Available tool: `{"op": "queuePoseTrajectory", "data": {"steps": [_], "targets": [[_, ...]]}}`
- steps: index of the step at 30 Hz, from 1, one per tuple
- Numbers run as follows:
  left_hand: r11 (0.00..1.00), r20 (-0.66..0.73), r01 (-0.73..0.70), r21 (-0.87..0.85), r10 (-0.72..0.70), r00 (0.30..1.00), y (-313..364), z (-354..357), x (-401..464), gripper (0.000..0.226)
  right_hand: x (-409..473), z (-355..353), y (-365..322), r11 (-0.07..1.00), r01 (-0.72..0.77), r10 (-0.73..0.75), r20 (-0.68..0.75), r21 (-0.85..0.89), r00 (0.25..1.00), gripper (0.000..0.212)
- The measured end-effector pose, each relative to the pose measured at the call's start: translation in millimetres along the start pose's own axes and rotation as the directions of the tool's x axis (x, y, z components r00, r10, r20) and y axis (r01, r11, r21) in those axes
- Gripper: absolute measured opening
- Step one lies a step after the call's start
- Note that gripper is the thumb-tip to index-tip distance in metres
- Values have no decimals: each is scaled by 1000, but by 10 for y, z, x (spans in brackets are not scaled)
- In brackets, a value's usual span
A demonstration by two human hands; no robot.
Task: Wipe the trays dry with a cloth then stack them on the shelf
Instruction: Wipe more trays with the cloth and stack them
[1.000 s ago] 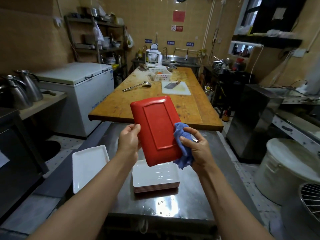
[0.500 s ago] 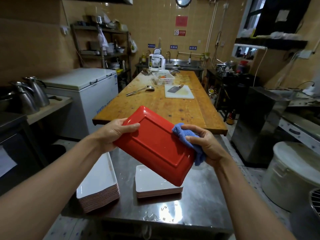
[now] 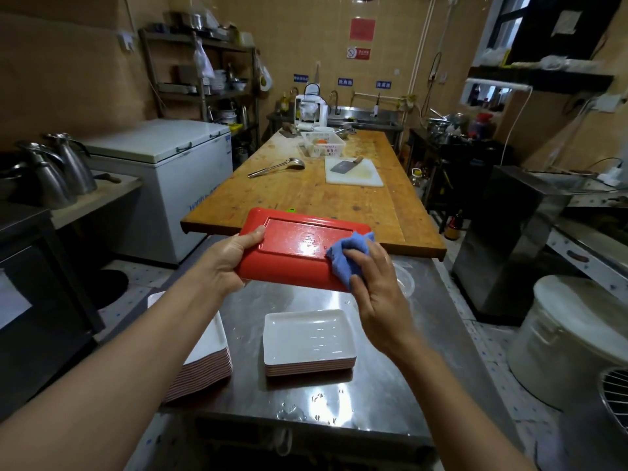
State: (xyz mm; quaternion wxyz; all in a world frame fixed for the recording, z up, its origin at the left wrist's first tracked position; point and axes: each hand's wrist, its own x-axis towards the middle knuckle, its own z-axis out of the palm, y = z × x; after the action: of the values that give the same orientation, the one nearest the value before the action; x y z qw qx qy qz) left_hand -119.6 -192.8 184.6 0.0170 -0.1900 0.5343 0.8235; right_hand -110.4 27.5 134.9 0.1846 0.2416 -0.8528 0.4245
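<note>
One red tray (image 3: 299,248), underside up, held in the air above the steel counter (image 3: 401,375) and now turned lengthwise across the view, almost level; a second ago stood on end, half a second ago tilted on a slant. Left hand (image 3: 234,256) gripping the tray's left short edge, thumb curled over the raised foot rim, the other fingers out of sight beneath. Right hand (image 3: 370,280) pressing a bunched blue cloth (image 3: 350,256) against the right end of the underside, fingers spread over the cloth more than clenched around it; thumb hidden, so hard to say whether pinched or merely pushed. Cloth shifted from the tray's side edge onto the flat base, beside a bright wet-looking glare near the centre stamp. Meaning for the task, as a judgement: wiping of the underside in hand, drying not yet complete, face of the tray unseen, shelving not begun. Two stacks on the counter below: a low stack of white trays (image 3: 309,338) directly under the hands, and a taller stack (image 3: 204,362) at the left edge, partly behind the left forearm; dry or wet, not possible to tell from here. Droplets on the counter's near edge. Behind, a long wooden table (image 3: 306,195) with ladle (image 3: 277,166), cleaver (image 3: 345,164) on a white chopping board (image 3: 356,175) and a white basket (image 3: 323,144); metal shelving (image 3: 200,73) against the far wall, perhaps the destination, though uncertain.
</note>
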Motion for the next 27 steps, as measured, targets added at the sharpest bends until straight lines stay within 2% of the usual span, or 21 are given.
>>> {"op": "queuePoseTrajectory", "data": {"steps": [3,6,11,18,22,27], "targets": [[999,11,-17,-50,17,1000,-53,49,-21,6,-82,85,-17,972,105,-121,-66,-212,990,39],[994,25,-89,-61,91,996,-163,152,-61,8,-76,251,-123,902,156,-194,-55,-404,979,39],[974,41,-220,-59,222,974,-329,192,-109,19,7,552,-424,915,148,-151,23,-375,988,46],[924,14,-382,-7,382,924,-330,-3,-134,16,446,594,-576,946,133,-85,168,-295,982,47],[913,33,-406,-39,407,913,-349,-104,-175,16,613,641,-632,927,147,-94,166,-344,982,46],[924,-33,-364,-116,363,931,-371,-301,-188,15,663,572,-387,922,29,17,114,-387,993,42]]}}
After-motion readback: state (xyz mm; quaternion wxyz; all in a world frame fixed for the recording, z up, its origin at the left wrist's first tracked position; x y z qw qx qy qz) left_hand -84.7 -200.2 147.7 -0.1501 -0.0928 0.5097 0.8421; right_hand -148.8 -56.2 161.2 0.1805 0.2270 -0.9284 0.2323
